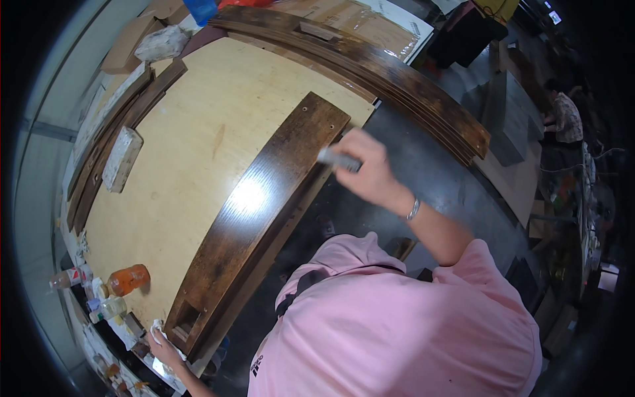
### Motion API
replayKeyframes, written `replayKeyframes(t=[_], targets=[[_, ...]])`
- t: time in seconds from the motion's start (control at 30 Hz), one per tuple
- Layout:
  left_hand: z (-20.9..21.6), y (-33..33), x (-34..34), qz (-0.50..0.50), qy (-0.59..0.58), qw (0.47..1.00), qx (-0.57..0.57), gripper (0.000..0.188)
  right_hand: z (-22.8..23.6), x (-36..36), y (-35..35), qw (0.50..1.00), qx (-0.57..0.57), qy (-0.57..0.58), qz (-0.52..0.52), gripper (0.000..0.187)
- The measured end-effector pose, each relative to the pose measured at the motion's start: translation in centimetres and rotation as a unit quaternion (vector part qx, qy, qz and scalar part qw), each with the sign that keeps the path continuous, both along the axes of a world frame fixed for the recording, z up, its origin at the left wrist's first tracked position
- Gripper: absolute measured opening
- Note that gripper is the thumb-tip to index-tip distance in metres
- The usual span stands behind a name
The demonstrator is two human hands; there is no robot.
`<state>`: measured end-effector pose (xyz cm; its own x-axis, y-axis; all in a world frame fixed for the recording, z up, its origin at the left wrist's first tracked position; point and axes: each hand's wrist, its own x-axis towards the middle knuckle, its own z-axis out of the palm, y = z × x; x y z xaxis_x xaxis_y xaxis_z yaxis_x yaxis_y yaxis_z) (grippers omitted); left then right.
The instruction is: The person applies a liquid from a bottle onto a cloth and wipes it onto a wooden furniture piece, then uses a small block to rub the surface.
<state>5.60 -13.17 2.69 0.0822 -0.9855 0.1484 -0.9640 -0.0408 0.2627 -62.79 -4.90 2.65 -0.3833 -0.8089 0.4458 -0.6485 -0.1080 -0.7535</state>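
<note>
A long dark-brown wooden board (254, 192) lies on the pale plywood tabletop (192, 119). It has small holes near its far end and a rectangular cutout near its near-left end. My right hand (370, 169) is closed around a short grey stick-like piece (339, 159), slightly blurred, beside the board's far right edge; its exact kind is unclear. At the opposite end, my left hand (164, 349) is closed on a crumpled white cloth (157, 329) next to the cutout.
Several brown curved boards (423, 92) are stacked at the far right, with more brown strips (126, 126) along the left. A wrapped block (123, 159), an orange bottle (129, 280) and a clear bottle (109, 309) stand nearby. Another person (565, 116) sits at the far right.
</note>
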Motion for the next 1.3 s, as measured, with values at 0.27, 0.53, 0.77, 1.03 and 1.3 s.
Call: replayKeyframes(t=[0.27,0.53,0.77,1.03,1.3], targets=[[0.1,-0.5,-1.3,0.028,0.002,0.999,0.025,0.046,-1.0,-2.0,-1.0,0.987,-0.045,0.070,-0.137,0.022],[4.6,1.0,-9.0,0.046,-0.107,0.990,0.076,0.054,-0.5,9.6,0.5,0.998,-0.054,0.002,-0.044,0.020],[5.5,0.9,-7.7,-0.006,-0.132,0.983,0.124,0.050,-1.2,18.8,0.1,0.997,-0.066,-0.013,-0.031,0.020],[4.6,-5.9,-1.9,-0.404,-0.031,0.887,0.222,0.033,-0.3,33.5,1.4,0.991,-0.088,0.101,-0.018,0.016],[4.7,-7.3,-1.9,-0.565,-0.118,0.807,0.125,0.043,0.5,53.2,3.3,0.975,-0.077,0.123,0.171,0.022]])
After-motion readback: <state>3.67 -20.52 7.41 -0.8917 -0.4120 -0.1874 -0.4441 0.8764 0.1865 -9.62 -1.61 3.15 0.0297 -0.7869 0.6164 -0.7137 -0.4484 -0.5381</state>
